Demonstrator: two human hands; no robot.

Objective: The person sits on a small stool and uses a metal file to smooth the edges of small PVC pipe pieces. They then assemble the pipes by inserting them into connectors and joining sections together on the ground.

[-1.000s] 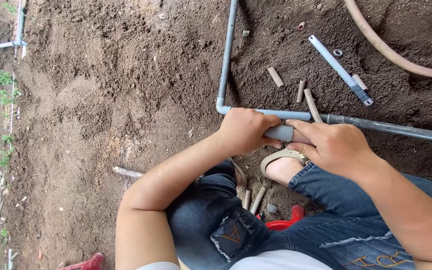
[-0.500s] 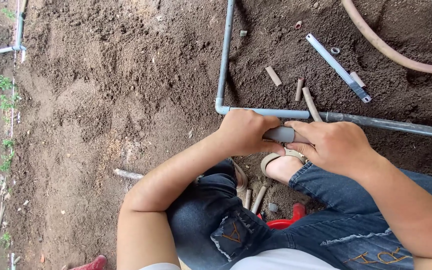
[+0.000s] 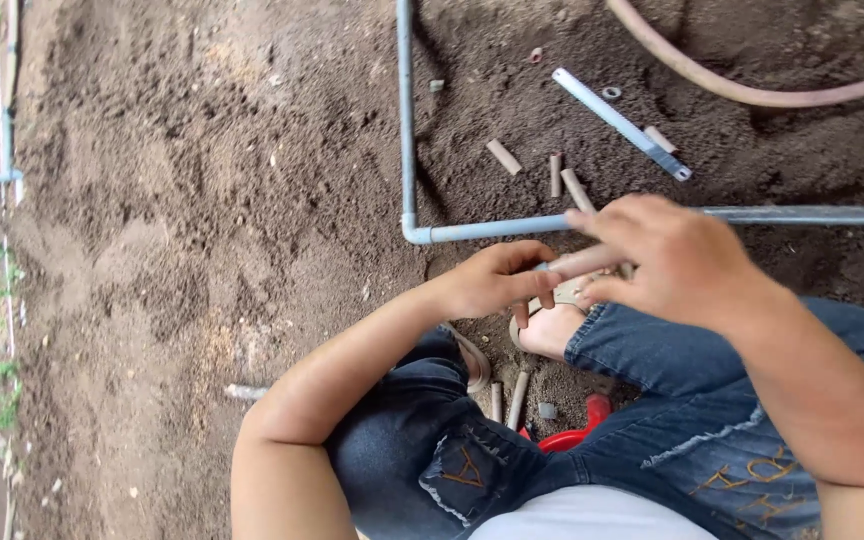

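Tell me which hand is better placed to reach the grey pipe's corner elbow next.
Left, probably. The left hand sits just below and right of the corner elbow, gripping one end of the short tan tube. The right hand pinches the tube farther right, farther from the elbow.

Right hand (image 3: pixel 677 260): motion-blurred; finger outlines soft. It covers the far end of the short tan pipe piece (image 3: pixel 580 262) and a stretch of the grey pipe (image 3: pixel 492 229) behind it. Left hand (image 3: pixel 492 282) hides the near end of that piece; grip contact not resolvable. Hose (image 3: pixel 752 92): cut off at top and right edges. Red object (image 3: pixel 577 435): mostly hidden between the knees, kind not determinable. Small ring (image 3: pixel 611 93) on soil: too small to identify. Sandalled foot (image 3: pixel 552 325): partly covered by the denim hem.
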